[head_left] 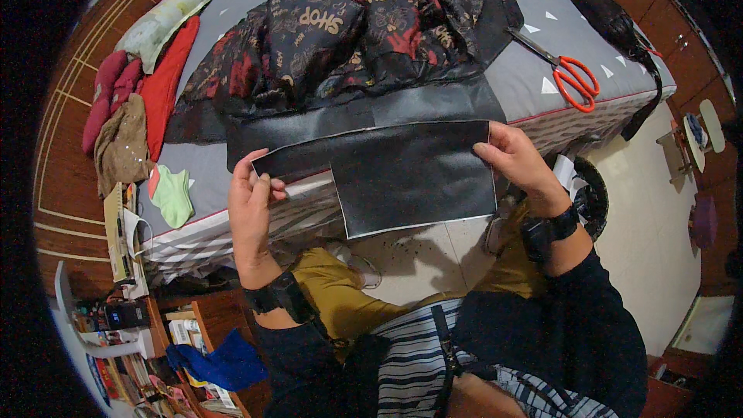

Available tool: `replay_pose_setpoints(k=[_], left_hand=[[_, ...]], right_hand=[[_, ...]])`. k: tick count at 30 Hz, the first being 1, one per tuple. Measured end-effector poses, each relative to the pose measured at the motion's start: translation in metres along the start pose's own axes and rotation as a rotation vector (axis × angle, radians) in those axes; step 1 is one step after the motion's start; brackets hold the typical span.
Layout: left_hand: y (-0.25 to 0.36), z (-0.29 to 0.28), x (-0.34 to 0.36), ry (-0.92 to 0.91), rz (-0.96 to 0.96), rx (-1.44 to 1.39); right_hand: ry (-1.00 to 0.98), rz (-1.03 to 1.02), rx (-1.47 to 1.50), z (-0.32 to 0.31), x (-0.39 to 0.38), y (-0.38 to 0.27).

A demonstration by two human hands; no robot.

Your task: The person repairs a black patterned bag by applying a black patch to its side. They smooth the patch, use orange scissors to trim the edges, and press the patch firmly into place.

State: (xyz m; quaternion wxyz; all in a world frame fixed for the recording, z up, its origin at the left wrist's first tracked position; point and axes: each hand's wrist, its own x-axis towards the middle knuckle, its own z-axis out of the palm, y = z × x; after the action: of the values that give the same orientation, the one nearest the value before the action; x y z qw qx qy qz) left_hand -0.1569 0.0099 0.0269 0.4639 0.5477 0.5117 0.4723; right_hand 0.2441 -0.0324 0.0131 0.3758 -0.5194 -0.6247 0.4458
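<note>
Stretched between my two hands is a flat, black leather-like sheet (414, 178) with pale cut edges. It is L-shaped, with a narrow strip at its left and a wide panel at its right. My left hand (255, 195) pinches the strip's left end between thumb and fingers. At the upper right edge, my right hand (517, 156) grips the sheet, thumb in front. Just beyond it, a dark patterned garment (348, 39) with a smooth black lower part lies bunched on the bed. Scissors (574, 83) with orange-red handles rest to the right, apart from both hands.
The bed (534, 101) has a grey cover with white triangles. On its left lie green socks (172, 195), a brown cloth (124, 143), a red cloth (172, 81) and a pillow (166, 23). A dark bin (594, 197) stands right of my legs; a bookshelf (197, 325) is at lower left.
</note>
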Motion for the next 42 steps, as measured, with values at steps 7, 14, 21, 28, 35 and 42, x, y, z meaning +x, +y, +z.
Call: replay_pose_setpoints(k=[7, 14, 21, 28, 35, 42], left_hand=[[-0.012, -0.013, 0.005, 0.144, -0.008, -0.322], [-0.002, 0.004, 0.026, 0.149, 0.039, -0.395], [0.054, 0.028, 0.085, -0.291, 0.044, 0.244], [0.056, 0.068, 0.122, -0.662, -0.063, 0.438], [0.047, 0.09, 0.122, -0.576, 0.084, 0.666], [0.043, 0.092, 0.133, -0.558, 0.294, 0.875]], right_hand=[[0.063, -0.031, 0.06, 0.012, 0.015, 0.007], [-0.549, 0.08, 0.03, 0.0, -0.008, -0.002], [-0.789, -0.028, -0.118, 0.049, -0.011, 0.026], [-0.521, -0.009, 0.093, 0.087, 0.003, 0.043], [-0.384, -0.062, 0.056, 0.127, 0.017, 0.044], [-0.5, -0.031, 0.2, 0.139, 0.017, 0.022]])
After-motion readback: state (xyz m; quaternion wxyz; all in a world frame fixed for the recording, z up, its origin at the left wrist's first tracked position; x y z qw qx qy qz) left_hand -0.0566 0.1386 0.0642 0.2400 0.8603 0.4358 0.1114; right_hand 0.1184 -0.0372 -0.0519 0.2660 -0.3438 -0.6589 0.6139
